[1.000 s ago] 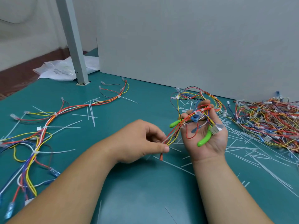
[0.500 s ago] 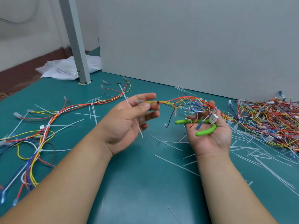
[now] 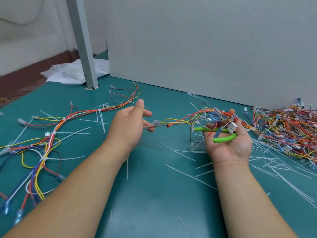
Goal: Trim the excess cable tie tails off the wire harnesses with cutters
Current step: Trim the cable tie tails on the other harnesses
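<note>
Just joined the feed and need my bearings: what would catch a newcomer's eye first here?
The right hand, palm up at centre right, holds green-handled cutters and a bunched wire harness, one strand stretched across to the left hand. A tangled heap of harnesses lies at the far right, and white cut tie tails litter the teal table.

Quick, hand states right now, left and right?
Left hand: harness end at its lower fingers; grip cannot be told.
Right hand: palm up, holding the green cutters and bunched harness.
</note>
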Demonstrator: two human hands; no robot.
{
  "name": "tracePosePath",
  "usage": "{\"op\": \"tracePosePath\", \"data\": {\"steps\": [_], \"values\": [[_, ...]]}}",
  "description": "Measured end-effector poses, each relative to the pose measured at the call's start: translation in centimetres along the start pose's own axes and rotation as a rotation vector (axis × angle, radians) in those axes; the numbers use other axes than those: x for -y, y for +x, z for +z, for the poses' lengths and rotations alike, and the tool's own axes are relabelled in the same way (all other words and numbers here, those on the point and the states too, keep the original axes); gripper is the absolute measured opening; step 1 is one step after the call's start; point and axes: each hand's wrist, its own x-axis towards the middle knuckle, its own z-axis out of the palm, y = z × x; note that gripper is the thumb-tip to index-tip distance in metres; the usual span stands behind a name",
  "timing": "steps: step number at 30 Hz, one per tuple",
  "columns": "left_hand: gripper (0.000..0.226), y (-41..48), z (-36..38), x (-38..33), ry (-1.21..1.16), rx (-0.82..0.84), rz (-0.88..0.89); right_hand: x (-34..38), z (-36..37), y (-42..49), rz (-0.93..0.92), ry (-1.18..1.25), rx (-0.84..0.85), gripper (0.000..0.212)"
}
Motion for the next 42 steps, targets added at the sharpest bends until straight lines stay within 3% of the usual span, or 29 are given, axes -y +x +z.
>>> {"op": "tracePosePath", "data": {"steps": [4,7,10,13,16,18,21,23,25,26,29,31,36,38,42], "values": [[0.040,0.7,-0.3,0.7,0.189,-0.216,0.168,-0.4,0.1,-0.3,-0.015,-0.026,0.052,0.030],[0.031,0.8,-0.4,0.9,0.226,-0.250,0.231,-0.2,0.1,-0.3,-0.016,-0.007,0.056,0.031],[0.037,0.3,0.0,0.6,0.161,-0.206,0.225,-0.2,0.0,-0.2,-0.018,-0.005,0.049,0.031],[0.052,-0.6,0.5,0.2,0.035,0.003,0.141,-0.3,-0.2,-0.1,-0.019,-0.020,0.061,0.030],[0.071,-1.7,0.4,-0.1,0.234,0.443,0.202,-0.3,-0.1,-0.1,-0.022,-0.064,0.070,0.029],[0.073,-2.0,0.7,0.2,0.241,0.534,0.250,-0.4,-0.1,-0.2,-0.019,-0.085,0.072,0.029],[0.053,-1.8,1.2,0.9,0.120,0.257,0.347,-0.3,-0.2,-0.3,-0.015,-0.062,0.082,0.030],[0.040,-1.4,1.3,1.3,0.230,0.009,0.451,-0.2,-0.1,-0.4,-0.017,-0.021,0.118,0.029],[0.033,-1.3,1.2,1.3,0.296,-0.089,0.515,-0.1,0.0,-0.7,-0.009,0.010,0.183,0.025],[0.039,-1.5,1.2,1.2,0.298,-0.044,0.517,-0.2,0.1,-1.0,0.004,0.017,0.220,0.021],[0.084,-1.9,1.6,1.4,0.331,0.203,0.484,-0.6,0.2,-1.5,0.096,0.055,0.332,0.012],[0.093,-2.3,2.0,1.8,0.345,0.313,0.458,-0.9,0.4,-1.9,0.151,0.042,0.399,0.011],[0.077,-2.4,2.6,1.9,0.152,0.461,0.333,-2.4,1.0,-3.0,0.185,-0.127,0.428,0.014],[0.056,-2.4,2.7,2.1,0.198,0.483,0.344,-2.7,1.2,-3.3,0.182,-0.165,0.401,0.010],[0.014,-2.0,2.7,2.8,0.244,0.351,0.358,-2.8,1.5,-3.2,0.188,-0.198,0.385,0.012]]}}
